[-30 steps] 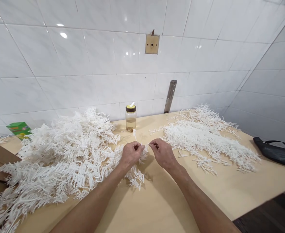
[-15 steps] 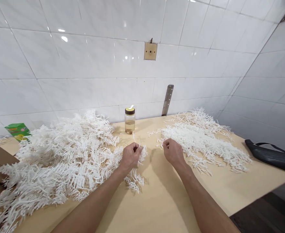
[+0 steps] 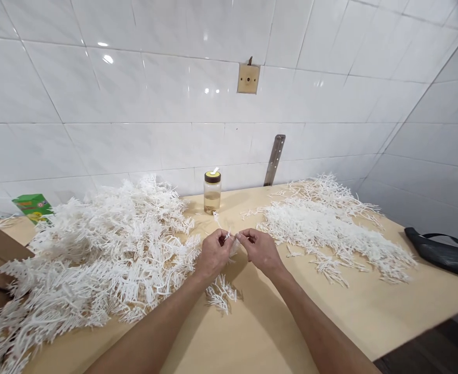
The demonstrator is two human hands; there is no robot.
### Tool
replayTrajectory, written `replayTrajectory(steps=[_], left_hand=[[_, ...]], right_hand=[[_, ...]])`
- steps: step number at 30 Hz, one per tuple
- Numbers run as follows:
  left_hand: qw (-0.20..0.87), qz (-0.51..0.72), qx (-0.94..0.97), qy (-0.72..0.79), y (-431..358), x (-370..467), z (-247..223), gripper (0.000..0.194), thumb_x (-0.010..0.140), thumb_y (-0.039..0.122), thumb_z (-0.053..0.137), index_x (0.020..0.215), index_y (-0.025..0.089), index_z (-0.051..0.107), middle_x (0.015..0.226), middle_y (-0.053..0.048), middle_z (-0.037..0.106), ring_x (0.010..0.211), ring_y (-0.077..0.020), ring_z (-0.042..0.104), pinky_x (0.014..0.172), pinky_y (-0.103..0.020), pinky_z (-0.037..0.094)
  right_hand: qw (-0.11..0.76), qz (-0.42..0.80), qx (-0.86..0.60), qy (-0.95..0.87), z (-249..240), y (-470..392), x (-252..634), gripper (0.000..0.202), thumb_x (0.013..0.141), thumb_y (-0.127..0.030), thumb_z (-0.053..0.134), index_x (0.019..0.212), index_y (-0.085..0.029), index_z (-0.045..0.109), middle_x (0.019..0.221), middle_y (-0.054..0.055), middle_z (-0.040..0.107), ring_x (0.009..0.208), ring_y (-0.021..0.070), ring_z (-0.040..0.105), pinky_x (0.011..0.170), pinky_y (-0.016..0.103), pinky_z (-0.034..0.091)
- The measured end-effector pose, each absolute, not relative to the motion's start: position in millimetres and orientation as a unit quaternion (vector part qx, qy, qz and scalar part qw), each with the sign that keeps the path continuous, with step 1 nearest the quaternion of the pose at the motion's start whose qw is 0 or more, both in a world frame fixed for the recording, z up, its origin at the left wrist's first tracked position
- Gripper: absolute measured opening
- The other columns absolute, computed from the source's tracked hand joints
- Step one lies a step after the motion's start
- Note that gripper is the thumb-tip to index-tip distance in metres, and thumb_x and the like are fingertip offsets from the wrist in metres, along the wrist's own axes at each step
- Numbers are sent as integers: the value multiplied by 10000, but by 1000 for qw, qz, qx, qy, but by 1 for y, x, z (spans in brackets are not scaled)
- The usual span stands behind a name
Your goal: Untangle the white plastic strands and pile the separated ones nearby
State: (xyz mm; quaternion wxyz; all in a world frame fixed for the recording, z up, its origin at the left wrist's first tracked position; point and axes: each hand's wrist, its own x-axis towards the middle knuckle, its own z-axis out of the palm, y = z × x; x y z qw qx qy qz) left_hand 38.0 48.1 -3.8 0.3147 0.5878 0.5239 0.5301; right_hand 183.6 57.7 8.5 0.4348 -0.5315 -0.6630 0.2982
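Head view: handwork seemingly midway

On the worktop [image 3: 267,332], a left heap [image 3: 123,244]; then the left hand [image 3: 214,254] pinching a white sprig [image 3: 234,249], the right hand [image 3: 263,251] with fingertips closed on it; then a right heap [image 3: 322,228]. This sprig seems unfinished; which heap is done cannot be told. Around: a green box [image 3: 33,205], a lidded jar [image 3: 212,195] just past the hands, seemingly unobstructive, a loose sprig [image 3: 221,296], a black pouch [image 3: 441,253].
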Motion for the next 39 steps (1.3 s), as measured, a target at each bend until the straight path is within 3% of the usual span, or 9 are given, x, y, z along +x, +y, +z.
replayTrajectory(steps=[6,11,17,23,27,34,39], left_hand=[[277,508,625,524,45,38,-3,207,847,368,558,802,186,645,656,22,589,596,-124,494,586,-241,370],[211,478,647,555,46,38,-4,198,831,340,573,712,191,629,639,9,586,588,-128,481,578,-252,330],[311,460,600,576,46,43,-1,198,771,315,609,623,185,583,536,31,507,530,-120,427,532,-249,304],[421,532,526,513,47,35,-6,337,751,472,671,641,164,589,521,53,446,478,-77,353,481,-219,281],[475,555,476,490,51,34,-10,367,706,505,709,653,155,612,478,59,439,428,-61,328,434,-203,249],[462,556,480,497,53,37,-11,316,733,454,691,684,148,630,560,15,566,437,-67,405,428,-198,279],[443,551,502,498,55,37,-14,290,743,435,675,707,149,645,537,22,554,446,-79,419,444,-203,307]], right_hand=[[420,185,-533,-711,4,60,188,196,873,-304,533,781,-192,665,758,39,692,683,179,618,650,286,448],[350,41,-517,-780,-4,59,187,196,938,-208,452,814,-182,602,828,66,652,740,181,593,671,280,397],[259,-24,-612,-747,-4,70,193,191,923,-134,452,805,-158,601,846,117,646,699,188,588,600,285,345],[318,22,-654,-686,-10,86,227,137,850,-142,520,749,-178,604,766,57,663,734,195,603,650,284,368],[386,73,-593,-703,-13,84,225,79,804,-187,596,862,-184,651,863,39,699,711,171,615,710,290,422],[491,86,-495,-712,-3,68,196,234,899,-332,544,727,-194,622,719,29,656,586,143,564,635,274,438],[464,135,-476,-735,-8,65,186,143,860,-318,616,820,-196,679,840,45,707,608,142,593,638,277,458]])
